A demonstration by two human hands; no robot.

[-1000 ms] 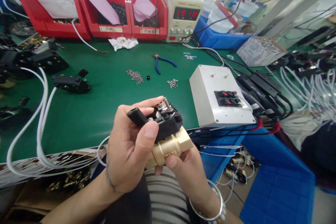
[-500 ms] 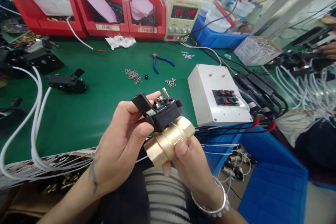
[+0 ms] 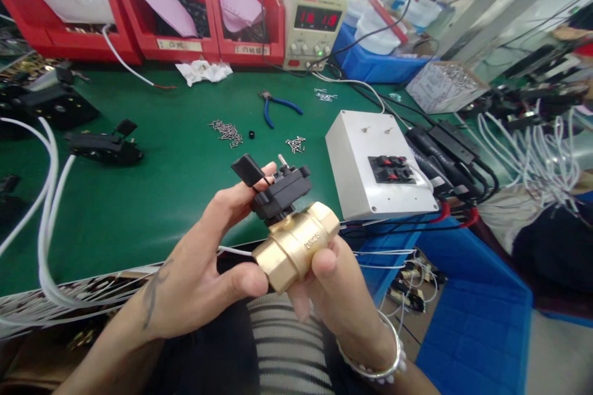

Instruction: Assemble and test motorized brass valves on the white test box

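Both my hands hold a brass valve body point(image 3: 296, 244) topped by a black plastic actuator housing point(image 3: 280, 192), raised above the front edge of the green bench. My left hand point(image 3: 204, 274) supports it from the left, thumb against the brass end, fingers reaching up behind the black housing and its open flap. My right hand point(image 3: 336, 287), wearing a bracelet, grips the brass from below and the right, thumb pressed by the stamped lettering. A white cable point(image 3: 234, 251) trails left from the valve.
A white test box point(image 3: 370, 163) with red and black terminals sits to the right, leads running off it. Blue pliers point(image 3: 278, 105) and screw piles point(image 3: 225, 131) lie mid-bench. Red bins point(image 3: 185, 43), a power supply point(image 3: 312, 15), black housings point(image 3: 104, 145) and white cables point(image 3: 46, 197) surround.
The valve has tilted and turned so the brass end faces me more. My left thumb slid down from the black housing to the brass end. The view shifted slightly.
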